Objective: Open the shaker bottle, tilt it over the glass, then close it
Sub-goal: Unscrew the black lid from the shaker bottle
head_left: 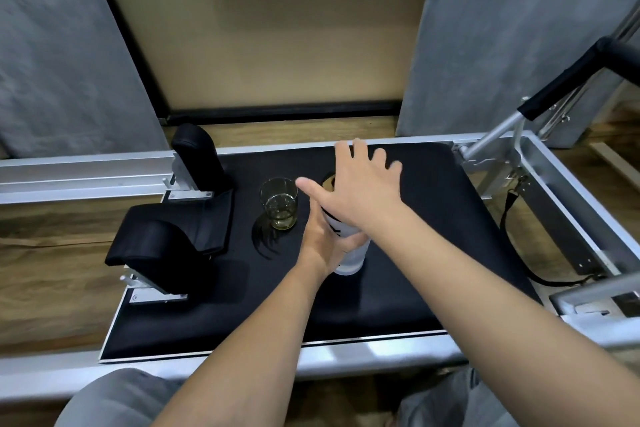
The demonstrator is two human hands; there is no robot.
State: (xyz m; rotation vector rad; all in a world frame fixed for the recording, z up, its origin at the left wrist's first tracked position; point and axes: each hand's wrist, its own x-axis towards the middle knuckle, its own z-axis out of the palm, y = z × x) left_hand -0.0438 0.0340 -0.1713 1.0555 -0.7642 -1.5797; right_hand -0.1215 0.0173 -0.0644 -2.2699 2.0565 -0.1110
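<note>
A white, translucent shaker bottle (351, 258) stands upright on the black padded platform (415, 253). My left hand (320, 239) is wrapped around its body from the left. My right hand (360, 191) hovers just over its top with fingers spread, hiding most of the lid; only a tan sliver of the bottle top (328, 182) shows at the hand's left edge. A short clear glass (280, 202) with a little yellowish liquid stands just left of the bottle, close to my right thumb.
Two black padded shoulder rests (199, 156) (166, 246) stand at the platform's left. A silver metal frame (571, 204) surrounds the platform, with a black-gripped bar (568, 80) rising at the right. My knees in grey trousers (114, 399) are at the bottom.
</note>
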